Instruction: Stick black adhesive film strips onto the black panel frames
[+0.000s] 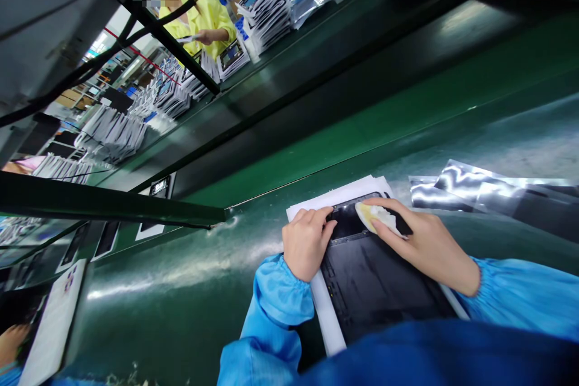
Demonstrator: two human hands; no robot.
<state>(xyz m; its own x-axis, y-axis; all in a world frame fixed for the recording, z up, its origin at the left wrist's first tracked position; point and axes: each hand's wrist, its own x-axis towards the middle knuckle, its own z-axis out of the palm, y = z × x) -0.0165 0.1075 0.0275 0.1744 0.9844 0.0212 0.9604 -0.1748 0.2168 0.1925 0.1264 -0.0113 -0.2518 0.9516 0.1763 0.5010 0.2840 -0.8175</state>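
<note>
A black tablet housing [380, 271] lies on white sheets [328, 332] on the green bench, directly in front of me. My left hand [307, 244] has its fingers curled at the housing's upper left edge, thumb and forefinger close together. Pinched in my right hand [420, 244] is a crumpled white and yellowish cloth [377, 218], held against or just above the top strip of the housing. Whether it touches the surface I cannot tell. My blue-clad body hides the housing's near end.
Clear plastic films [479, 190] lie to the right. Beyond a green divider [353, 139] runs a dark belt carrying tablet parts [156, 208]. Stacks of tablet parts [265, 12] stand opposite, near a person in yellow [205, 15]. Another person's hand [13, 341] shows lower left.
</note>
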